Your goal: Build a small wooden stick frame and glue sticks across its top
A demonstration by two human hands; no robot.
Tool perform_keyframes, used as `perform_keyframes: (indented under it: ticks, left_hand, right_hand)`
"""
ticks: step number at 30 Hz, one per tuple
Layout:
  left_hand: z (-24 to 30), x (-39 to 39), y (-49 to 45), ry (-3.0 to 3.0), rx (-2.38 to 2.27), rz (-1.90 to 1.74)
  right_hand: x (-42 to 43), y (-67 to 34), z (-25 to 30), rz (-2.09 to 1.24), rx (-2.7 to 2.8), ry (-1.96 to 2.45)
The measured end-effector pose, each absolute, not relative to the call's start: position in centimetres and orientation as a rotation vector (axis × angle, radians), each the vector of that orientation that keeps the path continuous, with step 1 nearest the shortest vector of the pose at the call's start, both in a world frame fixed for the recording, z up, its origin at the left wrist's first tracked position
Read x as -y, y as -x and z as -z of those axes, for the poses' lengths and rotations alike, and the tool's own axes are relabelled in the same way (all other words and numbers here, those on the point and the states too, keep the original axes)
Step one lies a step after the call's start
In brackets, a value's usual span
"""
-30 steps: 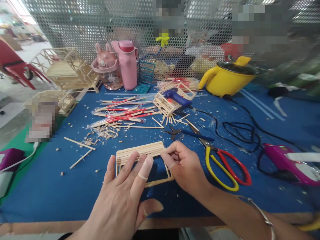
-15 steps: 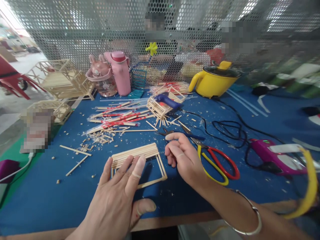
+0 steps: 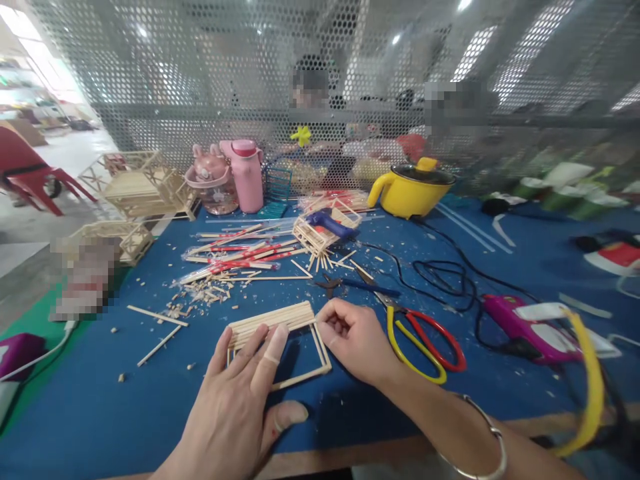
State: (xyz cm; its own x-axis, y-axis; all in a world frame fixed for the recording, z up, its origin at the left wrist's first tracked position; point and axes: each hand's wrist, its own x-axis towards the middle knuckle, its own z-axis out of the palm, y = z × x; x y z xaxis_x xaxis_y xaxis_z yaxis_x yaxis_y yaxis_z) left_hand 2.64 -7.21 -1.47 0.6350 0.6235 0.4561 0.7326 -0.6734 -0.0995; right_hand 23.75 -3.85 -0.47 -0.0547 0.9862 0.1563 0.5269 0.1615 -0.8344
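On the blue tabletop lies a rectangular frame of thin wooden sticks (image 3: 293,314), its far part filled by a row of sticks laid side by side and its near part open. My left hand (image 3: 233,390) rests flat across it, fingers stretched out and thumb apart, with tape on the thumb and one finger. At the frame's far right corner is my right hand (image 3: 359,339), thumb and forefinger pinched together beside the stick ends. Whatever sits in that pinch is hidden. Scissors (image 3: 425,343) with one yellow and one red handle lie right of it, near blue-handled pliers (image 3: 367,287).
A blue glue gun (image 3: 330,223) lies on a stick structure. Bagged sticks (image 3: 245,257) and offcuts (image 3: 203,291) are at left. Behind stand a pink bottle (image 3: 247,177) and a yellow pot (image 3: 413,193). Cables and a purple device (image 3: 530,327) occupy the right.
My right hand has moved left and closed its fingers at the frame's far right corner. My left hand stays flat on the frame. The view has tilted upward slightly.
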Motion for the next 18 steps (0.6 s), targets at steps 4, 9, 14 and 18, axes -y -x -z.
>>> perform_keyframes:
  ticks: [4, 9, 14, 18]
  left_hand:
    - [1.2, 7.0, -2.8, 2.598, 1.141, 0.599]
    - [0.8, 7.2, -3.0, 2.634, 1.255, 0.643]
    - [0.3, 7.3, -3.0, 2.681, 1.302, 0.634]
    - [-0.2, 6.1, -3.2, 2.667, 1.308, 0.482]
  right_hand:
    - [3.5, -24.3, 0.4, -0.718, 1.689, 1.384]
    - [3.3, -24.8, 0.4, -0.598, 1.882, 1.177]
    - [2.4, -25.3, -0.3, -0.257, 1.979, 1.145]
    - [-0.2, -26.7, -2.1, 0.184, 1.799, 1.422]
